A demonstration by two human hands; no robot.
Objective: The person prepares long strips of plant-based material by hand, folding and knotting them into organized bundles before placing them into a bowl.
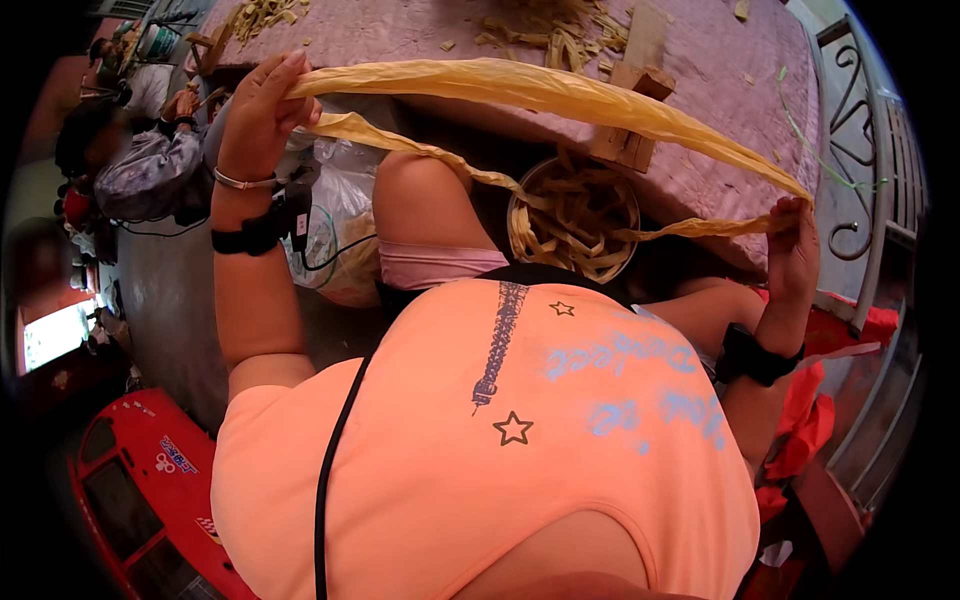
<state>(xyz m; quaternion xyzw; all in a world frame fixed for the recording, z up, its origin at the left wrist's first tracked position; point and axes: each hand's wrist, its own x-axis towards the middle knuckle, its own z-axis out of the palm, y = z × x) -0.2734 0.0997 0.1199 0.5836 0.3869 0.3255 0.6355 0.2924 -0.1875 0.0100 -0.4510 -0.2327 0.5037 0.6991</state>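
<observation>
A long, thin, wrinkled yellow strip (517, 86) is stretched across in front of me at chest height. My left hand (264, 112) pinches one end of it between thumb and fingers. The other end is gripped by my right hand (793, 244), far to the right. From each hand a narrower, twisted tail hangs down to a round metal basin (636, 217). Inside the basin lies a tangle of similar yellow strips (577, 225). The basin is below the table edge, between my legs.
A pink-covered table (720, 142) holds yellow scraps (570, 45) and a wooden block fixture (637, 82) at its edge. A clear plastic bag (337, 202) stands by my left leg. Metal railing (862, 150) runs at right. Another person (150, 165) sits at left; a red toy-like car (157, 487) is behind.
</observation>
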